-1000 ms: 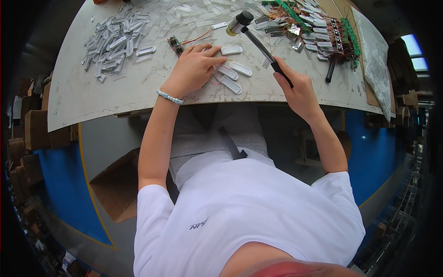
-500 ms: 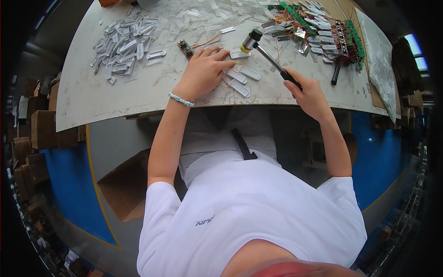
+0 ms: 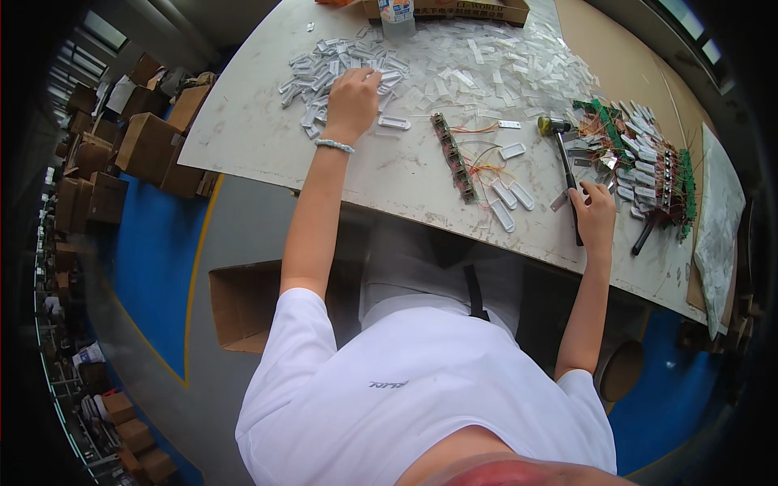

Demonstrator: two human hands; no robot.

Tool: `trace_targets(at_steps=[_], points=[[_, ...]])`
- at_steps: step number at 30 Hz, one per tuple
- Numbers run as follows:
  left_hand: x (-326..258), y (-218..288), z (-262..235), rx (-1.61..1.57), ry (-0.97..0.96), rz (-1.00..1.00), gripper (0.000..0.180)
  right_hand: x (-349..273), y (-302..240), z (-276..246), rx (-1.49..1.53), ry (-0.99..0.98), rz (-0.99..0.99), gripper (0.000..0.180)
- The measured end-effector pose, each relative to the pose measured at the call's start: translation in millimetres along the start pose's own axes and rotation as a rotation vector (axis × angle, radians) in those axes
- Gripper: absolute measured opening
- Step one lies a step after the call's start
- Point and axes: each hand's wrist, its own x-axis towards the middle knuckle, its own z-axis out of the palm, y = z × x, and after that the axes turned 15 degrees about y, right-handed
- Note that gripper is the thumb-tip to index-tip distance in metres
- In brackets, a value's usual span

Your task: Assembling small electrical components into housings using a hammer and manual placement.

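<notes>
My left hand (image 3: 352, 101), with a pale bead bracelet at its wrist, reaches into a heap of small white oblong plastic housings (image 3: 312, 74). Its fingers are slightly apart over the heap, and no held piece shows. A small mallet (image 3: 565, 162) with a yellow face and black handle lies on the table at right. Beside its handle rests my right hand (image 3: 596, 212), fingers loose and apart, touching the grip. Between the hands lies a narrow green circuit-board strip (image 3: 453, 158). Thin coloured wires run from it to several white housings (image 3: 502, 215) and a small white plate (image 3: 509, 125).
Many clear plastic pieces (image 3: 486, 73) cover the back of the table (image 3: 259, 138). Wired boards with white housings (image 3: 644, 166) are bundled at right, near a plastic bag (image 3: 717, 219). A cardboard tray (image 3: 486, 11) and a bottle (image 3: 397, 16) stand at the back. An open carton (image 3: 243, 308) sits below.
My left hand has left the wired housings and moved left to the heap. The mallet has been set down farther right, and my right hand's grip has loosened. The view has shifted.
</notes>
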Motion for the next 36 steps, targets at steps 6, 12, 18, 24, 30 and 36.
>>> trace_targets(at_steps=[6,12,18,24,30,36], points=[[-8.0,-51.9,1.4,0.078,-0.220,0.098,0.019,10.7,-16.2,-2.4,0.108,0.044,0.064,0.023],[16.9,16.9,-14.9,-0.451,0.021,-0.201,0.029,33.0,-56.9,7.7,0.448,0.073,-0.038,0.025],[19.8,152.2,0.5,-1.496,-0.089,-0.722,0.024,64.6,-111.1,52.1,1.162,-0.346,0.362,0.022],[26.3,178.4,41.4,-1.241,-0.047,-0.703,0.016,90.3,-71.0,88.9,1.222,-0.282,0.528,0.019],[23.9,183.8,77.8,-0.193,-0.527,-0.357,0.023,90.6,-26.0,105.4,0.932,-0.134,0.389,0.015],[17.4,187.5,86.4,-0.116,-0.608,-0.258,0.018,89.3,-18.5,92.9,0.839,-0.131,0.372,0.016]])
